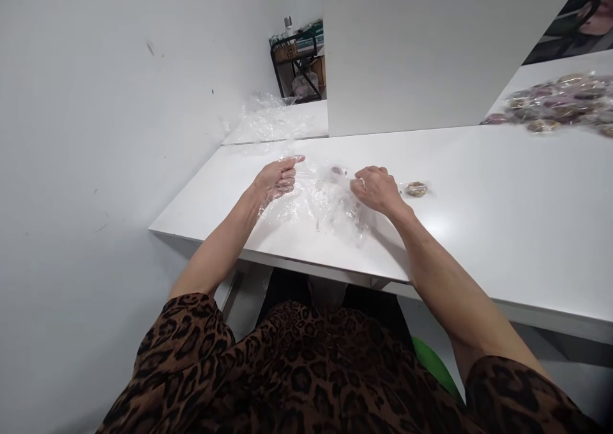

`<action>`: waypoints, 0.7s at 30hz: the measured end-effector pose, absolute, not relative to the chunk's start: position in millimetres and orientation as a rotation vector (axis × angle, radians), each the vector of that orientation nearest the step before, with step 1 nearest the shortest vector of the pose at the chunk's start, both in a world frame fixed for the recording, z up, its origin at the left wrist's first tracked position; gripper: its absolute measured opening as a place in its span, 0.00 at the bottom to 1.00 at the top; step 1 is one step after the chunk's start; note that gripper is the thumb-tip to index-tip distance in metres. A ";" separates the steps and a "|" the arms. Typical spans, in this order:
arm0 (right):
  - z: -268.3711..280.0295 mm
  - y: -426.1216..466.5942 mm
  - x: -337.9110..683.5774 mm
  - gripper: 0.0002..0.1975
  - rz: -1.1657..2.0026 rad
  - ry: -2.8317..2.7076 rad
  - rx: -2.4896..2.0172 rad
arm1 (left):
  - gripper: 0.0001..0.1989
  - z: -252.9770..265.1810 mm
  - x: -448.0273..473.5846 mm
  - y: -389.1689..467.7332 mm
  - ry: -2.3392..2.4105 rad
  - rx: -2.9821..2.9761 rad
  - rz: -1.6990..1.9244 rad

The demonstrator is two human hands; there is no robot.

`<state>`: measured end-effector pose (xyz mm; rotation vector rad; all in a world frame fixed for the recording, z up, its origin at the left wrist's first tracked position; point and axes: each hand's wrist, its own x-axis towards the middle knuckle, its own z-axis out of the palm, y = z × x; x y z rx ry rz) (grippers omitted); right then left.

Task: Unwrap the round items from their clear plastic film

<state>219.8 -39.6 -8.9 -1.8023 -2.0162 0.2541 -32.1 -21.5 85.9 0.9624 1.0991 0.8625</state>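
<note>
Over the table (479, 230), the left hand (278, 177) grips clear film (313, 201). Behind the table, lettering on a box (286, 52) is unreadable. The right hand (376, 188) clenches the film's right side. One packet (416, 189) lies on the table; a heap (565, 105), farther right.

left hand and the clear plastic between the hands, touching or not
Touching: in the head view, the clear plastic spreads straight from the left hand, with no gap between.
</note>
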 end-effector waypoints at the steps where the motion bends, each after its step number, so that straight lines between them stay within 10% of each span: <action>1: -6.5 -39.6 222.5 0.21 0.293 -1.997 -1.833 | 0.10 88.8 -32.4 -23.3 1.088 0.959 0.868; 21: -21.5 -44.3 214.5 0.23 0.287 -2.466 -1.488 | 0.28 41.6 -126.4 -73.6 1.084 0.895 0.802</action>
